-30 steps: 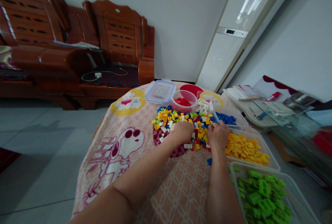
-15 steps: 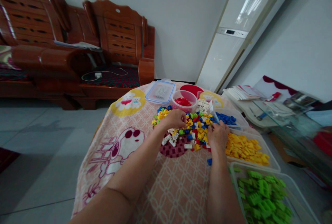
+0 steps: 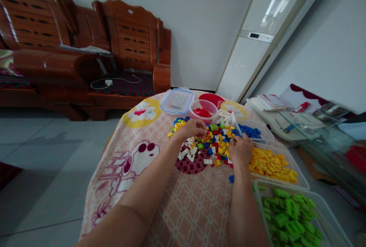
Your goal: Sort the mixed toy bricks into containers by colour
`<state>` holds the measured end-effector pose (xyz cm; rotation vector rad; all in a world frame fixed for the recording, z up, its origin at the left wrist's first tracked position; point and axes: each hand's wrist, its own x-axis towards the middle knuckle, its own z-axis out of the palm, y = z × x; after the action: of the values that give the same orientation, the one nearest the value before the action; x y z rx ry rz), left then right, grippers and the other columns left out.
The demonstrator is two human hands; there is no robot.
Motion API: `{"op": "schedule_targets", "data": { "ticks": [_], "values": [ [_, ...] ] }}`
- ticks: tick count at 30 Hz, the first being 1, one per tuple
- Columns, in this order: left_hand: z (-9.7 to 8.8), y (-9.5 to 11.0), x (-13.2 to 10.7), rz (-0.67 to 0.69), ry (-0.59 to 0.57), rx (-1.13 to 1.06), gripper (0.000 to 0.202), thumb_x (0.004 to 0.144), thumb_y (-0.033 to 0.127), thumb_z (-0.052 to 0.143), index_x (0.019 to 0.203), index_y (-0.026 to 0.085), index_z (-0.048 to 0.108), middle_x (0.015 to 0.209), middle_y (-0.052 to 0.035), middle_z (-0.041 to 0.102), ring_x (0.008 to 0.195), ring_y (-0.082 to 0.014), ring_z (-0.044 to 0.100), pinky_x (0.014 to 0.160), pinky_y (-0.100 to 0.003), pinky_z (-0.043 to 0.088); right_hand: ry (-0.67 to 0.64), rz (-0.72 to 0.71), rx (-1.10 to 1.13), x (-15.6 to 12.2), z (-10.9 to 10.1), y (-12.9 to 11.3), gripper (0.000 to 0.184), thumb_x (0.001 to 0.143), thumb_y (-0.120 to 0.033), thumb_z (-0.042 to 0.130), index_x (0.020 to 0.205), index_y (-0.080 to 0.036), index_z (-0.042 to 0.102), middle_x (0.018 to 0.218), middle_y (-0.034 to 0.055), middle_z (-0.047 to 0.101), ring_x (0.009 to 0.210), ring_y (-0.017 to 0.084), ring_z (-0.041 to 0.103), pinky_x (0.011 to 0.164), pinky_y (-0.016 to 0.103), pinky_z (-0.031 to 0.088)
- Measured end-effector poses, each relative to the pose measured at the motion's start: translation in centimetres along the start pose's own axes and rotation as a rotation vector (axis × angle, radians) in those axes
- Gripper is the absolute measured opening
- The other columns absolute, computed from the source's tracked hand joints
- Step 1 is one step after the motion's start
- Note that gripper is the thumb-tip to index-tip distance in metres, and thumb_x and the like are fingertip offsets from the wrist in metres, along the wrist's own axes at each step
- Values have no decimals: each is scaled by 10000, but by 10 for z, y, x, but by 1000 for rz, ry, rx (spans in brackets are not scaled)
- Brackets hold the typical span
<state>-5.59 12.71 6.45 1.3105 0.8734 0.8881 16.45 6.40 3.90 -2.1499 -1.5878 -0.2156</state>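
Observation:
Loose toy building bricks point(image 3: 217, 149) in yellow, white, blue, red and green lie in a mixed pile on the cloth-covered table. My left hand point(image 3: 193, 128) is over the left part of the pile, its fingers bent and close together. Whatever its fingertips hold, if anything, is too small to make out. On the pile's right edge rests my right hand point(image 3: 241, 149), fingers curled down, beside a box of blue bricks point(image 3: 249, 131) and a box of yellow bricks point(image 3: 272, 164). What lies between its fingertips is hidden.
Red bricks point(image 3: 201, 112) fill a round tub behind the pile, with white bricks point(image 3: 225, 117) next to it. A clear lid point(image 3: 177, 101) lies at the back left. Green bricks point(image 3: 291, 216) sit in a box at the near right. One blue brick point(image 3: 231, 178) lies by my right forearm.
My left hand has shifted slightly and its fingers reach further right, less tightly curled. White bricks beneath it show more. My right hand has barely moved.

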Motion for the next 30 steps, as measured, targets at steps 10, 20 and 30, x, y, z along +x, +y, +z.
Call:
{"op": "schedule_targets", "data": {
  "ticks": [10, 20, 30],
  "values": [
    [4, -10, 16, 257, 438, -458, 284, 639, 197, 789, 871, 104, 654, 744, -30, 723, 681, -112, 678, 757, -269, 554, 20, -25, -10, 1, 4, 3, 355, 908, -272, 469, 1091, -143, 744, 1359, 181, 519, 1262, 343, 399, 997, 426, 363],
    [12, 3, 0, 36, -162, 53, 173, 685, 268, 781, 733, 117, 710, 609, -37, 700, 502, -114, 631, 519, -202, 504, 8, -13, -9, 1, 2, 2, 358, 910, -265, 474, 1117, -136, 737, 1381, 188, 509, 1264, 356, 397, 998, 442, 369],
    [48, 4, -15, -88, -738, 600, 134, 703, 221, 723, 579, 169, 718, 486, 21, 643, 428, -90, 540, 444, -170, 367, -10, 5, -11, 1, 1, 0, 362, 919, -274, 467, 1122, -137, 734, 1402, 175, 499, 1276, 347, 384, 999, 420, 364]
  ]
}}
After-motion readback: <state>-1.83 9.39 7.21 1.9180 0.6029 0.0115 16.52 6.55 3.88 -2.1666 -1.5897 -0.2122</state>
